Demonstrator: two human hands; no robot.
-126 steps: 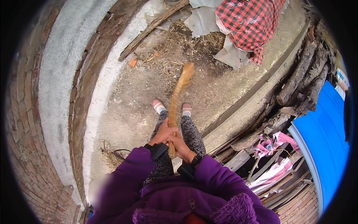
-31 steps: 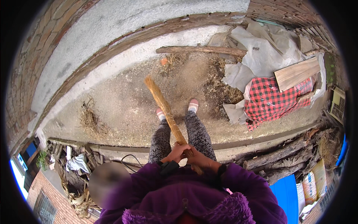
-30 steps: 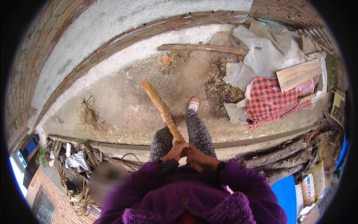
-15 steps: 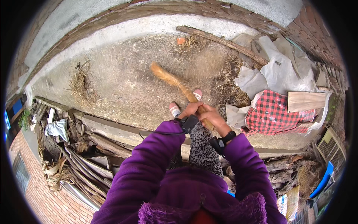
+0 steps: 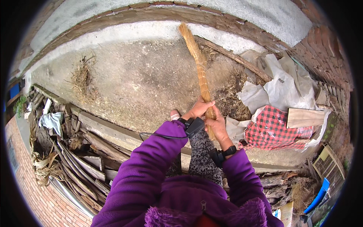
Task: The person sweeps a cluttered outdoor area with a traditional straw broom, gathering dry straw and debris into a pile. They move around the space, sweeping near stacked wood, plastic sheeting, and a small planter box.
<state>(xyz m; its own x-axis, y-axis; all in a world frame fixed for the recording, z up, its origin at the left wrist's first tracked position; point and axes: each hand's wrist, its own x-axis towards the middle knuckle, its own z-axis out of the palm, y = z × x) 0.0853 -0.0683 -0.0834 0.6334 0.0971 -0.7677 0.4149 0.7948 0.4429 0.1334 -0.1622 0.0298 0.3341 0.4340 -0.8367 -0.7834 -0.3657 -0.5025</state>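
A straw broom (image 5: 201, 73) is held out in front of me, its brush end up against the foot of the far wall. My left hand (image 5: 199, 108) wraps round the shaft just ahead of my right. Close behind it, my right hand (image 5: 217, 124) grips the handle near its butt end, which sticks out below the fingers. Dry straw and dirt (image 5: 235, 96) lie on the concrete right of the broom. A second small heap of straw (image 5: 83, 81) sits off to the left.
A long wooden pole (image 5: 234, 56) lies along the far wall. White plastic sheets (image 5: 285, 81), a red-and-black checked cloth (image 5: 266, 128) and a wooden board (image 5: 304, 118) are on the right. Stacked wood (image 5: 81, 166) fills the near left, with more logs near right, beside a wire-mesh frame (image 5: 329, 165).
The broom's brush end has swung from the left toward the far wall and to the right. Both hands keep their grip. An orange piece on the ground is now hidden behind the broom.
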